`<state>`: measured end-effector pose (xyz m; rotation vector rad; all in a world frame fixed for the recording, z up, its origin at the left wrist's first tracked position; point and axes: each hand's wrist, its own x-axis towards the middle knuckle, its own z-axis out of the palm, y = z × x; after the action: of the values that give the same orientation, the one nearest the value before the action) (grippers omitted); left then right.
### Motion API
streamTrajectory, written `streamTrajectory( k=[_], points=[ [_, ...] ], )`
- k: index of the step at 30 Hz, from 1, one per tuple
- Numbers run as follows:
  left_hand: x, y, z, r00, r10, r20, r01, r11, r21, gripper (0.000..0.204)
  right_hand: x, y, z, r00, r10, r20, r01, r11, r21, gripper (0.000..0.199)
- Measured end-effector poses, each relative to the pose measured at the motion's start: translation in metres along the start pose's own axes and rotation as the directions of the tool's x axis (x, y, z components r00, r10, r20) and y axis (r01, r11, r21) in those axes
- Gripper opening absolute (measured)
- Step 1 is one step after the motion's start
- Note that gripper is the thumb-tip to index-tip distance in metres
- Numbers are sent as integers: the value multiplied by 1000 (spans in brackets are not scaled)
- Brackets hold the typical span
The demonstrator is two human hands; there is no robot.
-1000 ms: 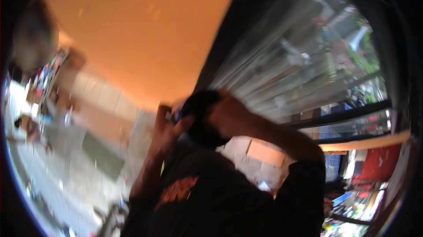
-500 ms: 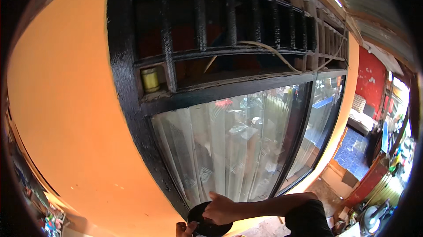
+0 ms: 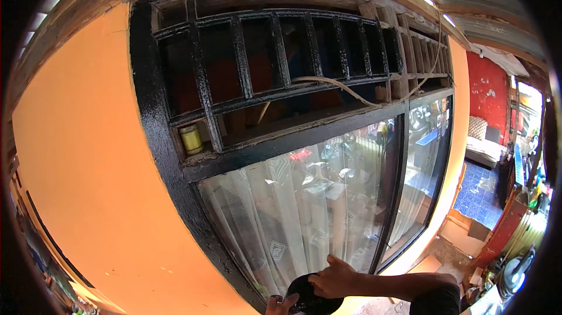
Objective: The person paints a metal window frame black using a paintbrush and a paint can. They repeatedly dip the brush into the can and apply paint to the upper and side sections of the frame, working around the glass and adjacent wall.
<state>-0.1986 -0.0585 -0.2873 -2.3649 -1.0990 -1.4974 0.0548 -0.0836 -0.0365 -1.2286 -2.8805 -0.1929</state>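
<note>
Low in the view, a round black container (image 3: 304, 298) sits in front of the window; its inside looks dark. My left hand (image 3: 281, 305) grips its near left rim, with the thumb over the edge. Over its right side is my right hand (image 3: 333, 280), closed, the knuckles up; whatever its fingers hold is hidden. Just behind the hands stands the window (image 3: 310, 210), with a white curtain behind the glass. Its frame (image 3: 155, 116) is glossy black on the left, as are several slats of the grille (image 3: 240, 57) above.
A yellow-green can (image 3: 191, 139) stands on the ledge under the grille. A pale cable (image 3: 345, 88) hangs across the slats. To the left is an orange wall (image 3: 88, 157). Bare wooden slats (image 3: 424, 54) continue at right, with a blue-tiled floor (image 3: 477, 195) beyond and clutter at lower right.
The view has tilted up and shifted, so more of the roof beam shows. Both hands and the container appear farther right and slightly lower. My grip on the container looks the same.
</note>
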Motion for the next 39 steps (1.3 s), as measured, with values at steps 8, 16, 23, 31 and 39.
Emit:
streamTrajectory(
  k=[8,16,23,31,39],
  points=[
    [62,57,-36,235,-790,566,968,141,-206,55,-8,16,14,986,146,75,-164,904,394,33],
    [99,86,-67,245,-766,595,952,74,-296,49,-3,11,10,992,125,-26,-111,944,311,42],
    [75,71,-56,281,-754,594,917,28,-398,48,-3,4,6,984,171,59,-179,867,465,40],
    [56,51,-44,266,-792,549,900,1,-435,46,3,-2,22,966,52,252,-154,902,405,37],
    [75,56,-62,284,-768,574,886,-19,-464,44,-22,13,41,828,525,196,-358,228,905,20]
  ],
)
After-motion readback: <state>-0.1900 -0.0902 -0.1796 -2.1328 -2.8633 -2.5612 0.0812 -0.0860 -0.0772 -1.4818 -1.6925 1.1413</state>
